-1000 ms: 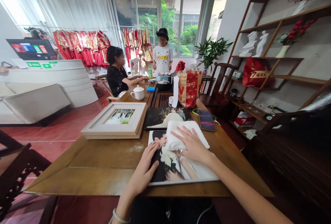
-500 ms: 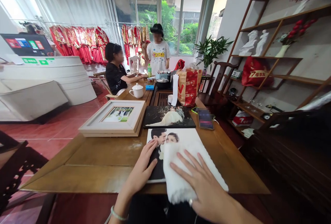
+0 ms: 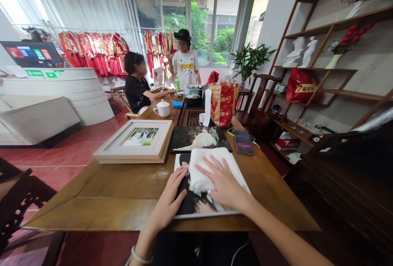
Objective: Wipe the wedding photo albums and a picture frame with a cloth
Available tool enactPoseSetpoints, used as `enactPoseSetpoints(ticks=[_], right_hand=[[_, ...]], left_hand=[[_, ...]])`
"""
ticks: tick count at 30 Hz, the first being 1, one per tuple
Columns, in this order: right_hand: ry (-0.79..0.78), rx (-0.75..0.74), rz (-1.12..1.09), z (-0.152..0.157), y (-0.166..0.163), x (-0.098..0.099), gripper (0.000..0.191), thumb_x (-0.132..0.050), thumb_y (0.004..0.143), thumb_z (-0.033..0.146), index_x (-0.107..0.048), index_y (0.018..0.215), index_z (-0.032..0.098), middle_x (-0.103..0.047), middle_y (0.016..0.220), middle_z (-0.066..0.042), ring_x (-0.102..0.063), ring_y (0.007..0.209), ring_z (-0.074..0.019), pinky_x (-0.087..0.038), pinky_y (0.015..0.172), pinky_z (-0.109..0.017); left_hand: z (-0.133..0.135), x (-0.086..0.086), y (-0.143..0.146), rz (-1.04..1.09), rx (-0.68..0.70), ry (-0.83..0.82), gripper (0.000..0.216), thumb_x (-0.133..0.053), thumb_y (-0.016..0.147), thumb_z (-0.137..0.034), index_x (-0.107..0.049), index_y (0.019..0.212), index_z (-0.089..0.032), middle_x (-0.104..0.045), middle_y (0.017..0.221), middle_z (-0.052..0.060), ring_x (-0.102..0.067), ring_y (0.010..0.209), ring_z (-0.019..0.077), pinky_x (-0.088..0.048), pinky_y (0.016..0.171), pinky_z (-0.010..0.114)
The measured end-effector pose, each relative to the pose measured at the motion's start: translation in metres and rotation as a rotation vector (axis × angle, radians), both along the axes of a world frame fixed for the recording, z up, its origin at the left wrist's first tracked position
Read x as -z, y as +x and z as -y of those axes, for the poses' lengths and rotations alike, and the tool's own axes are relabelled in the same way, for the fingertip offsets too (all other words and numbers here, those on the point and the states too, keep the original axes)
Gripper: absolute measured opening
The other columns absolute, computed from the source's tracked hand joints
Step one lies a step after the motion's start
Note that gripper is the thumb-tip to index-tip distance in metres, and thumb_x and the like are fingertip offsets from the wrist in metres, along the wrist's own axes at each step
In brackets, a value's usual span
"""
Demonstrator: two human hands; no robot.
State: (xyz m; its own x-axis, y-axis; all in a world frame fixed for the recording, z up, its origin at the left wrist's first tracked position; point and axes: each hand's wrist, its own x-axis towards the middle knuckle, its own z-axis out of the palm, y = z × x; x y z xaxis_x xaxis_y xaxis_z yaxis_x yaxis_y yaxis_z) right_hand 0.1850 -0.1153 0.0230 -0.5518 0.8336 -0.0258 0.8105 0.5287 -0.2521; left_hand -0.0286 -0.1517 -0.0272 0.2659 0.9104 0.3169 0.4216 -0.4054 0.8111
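A photo panel (image 3: 187, 200) with a printed couple lies flat at the near edge of the wooden table (image 3: 123, 192). My right hand (image 3: 222, 180) is spread flat over a folded white cloth (image 3: 199, 163), pressing it on the panel's upper part. The cloth hides much of the picture and overlaps the lower edge of a dark photo panel (image 3: 181, 135) behind. On the left side of the near panel rests my left hand (image 3: 173, 196), fingers stretched out and holding nothing.
A framed photo (image 3: 138, 139) lies to the left, with a white lidded cup (image 3: 163, 108) beyond it. At the right are a phone (image 3: 244, 141) and a red-and-brown paper bag (image 3: 223, 104). Two people (image 3: 136, 81) are at the table's far end.
My right hand has pushed the cloth away from me, up the panel, uncovering its lower part. My left hand has stayed in place. The standing person has raised a hand.
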Motion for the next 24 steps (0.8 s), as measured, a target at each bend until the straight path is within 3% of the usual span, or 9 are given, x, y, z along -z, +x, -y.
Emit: enactPoseSetpoints(ticks=[5,9,14,20,24], right_hand=[[-0.131,-0.144,-0.028,0.072,0.013,0.003,0.097,-0.059,0.06,0.015,-0.023,0.148,0.034,-0.007,0.158,-0.004,0.003,0.143,-0.0365,0.007,0.109,-0.065],[-0.233,-0.189,-0.015,0.086,0.017,0.0,0.097,-0.061,0.06,0.017,-0.024,0.148,0.036,-0.007,0.158,-0.004,0.0,0.142,-0.0389,0.007,0.107,-0.067],[-0.111,-0.083,-0.048,0.046,0.008,-0.008,0.094,-0.051,0.059,0.011,-0.029,0.146,0.036,-0.015,0.158,0.0,-0.004,0.144,-0.0289,0.0,0.112,-0.059],[-0.058,0.001,-0.019,-0.025,-0.015,-0.012,0.08,-0.052,0.069,0.016,-0.034,0.145,0.032,-0.022,0.156,-0.006,-0.011,0.143,-0.0305,-0.007,0.11,-0.06],[-0.03,0.026,-0.019,-0.023,-0.021,-0.006,0.081,-0.053,0.068,0.015,-0.032,0.146,0.03,-0.019,0.157,-0.008,-0.006,0.144,-0.0307,-0.002,0.11,-0.059]], left_hand=[[0.0,0.004,0.0,-0.001,-0.024,-0.025,0.049,-0.043,0.094,-0.022,-0.039,0.142,-0.029,-0.032,0.154,0.004,-0.022,0.143,0.0245,-0.014,0.118,0.047],[0.0,0.005,0.0,-0.002,-0.016,-0.014,0.05,-0.042,0.094,-0.02,-0.039,0.143,-0.028,-0.032,0.153,0.004,-0.022,0.143,0.0236,-0.014,0.119,0.047],[0.0,0.002,-0.001,-0.011,-0.004,-0.002,0.049,-0.043,0.094,-0.022,-0.038,0.143,-0.029,-0.031,0.153,0.004,-0.023,0.143,0.0239,-0.014,0.119,0.047],[-0.001,0.002,-0.002,-0.01,0.015,0.01,0.048,-0.042,0.094,-0.021,-0.039,0.142,-0.027,-0.031,0.153,0.006,-0.023,0.143,0.0236,-0.014,0.119,0.045],[-0.001,0.003,-0.002,0.005,0.013,0.014,0.049,-0.043,0.094,-0.022,-0.039,0.142,-0.027,-0.031,0.153,0.006,-0.024,0.143,0.0247,-0.015,0.118,0.047]])
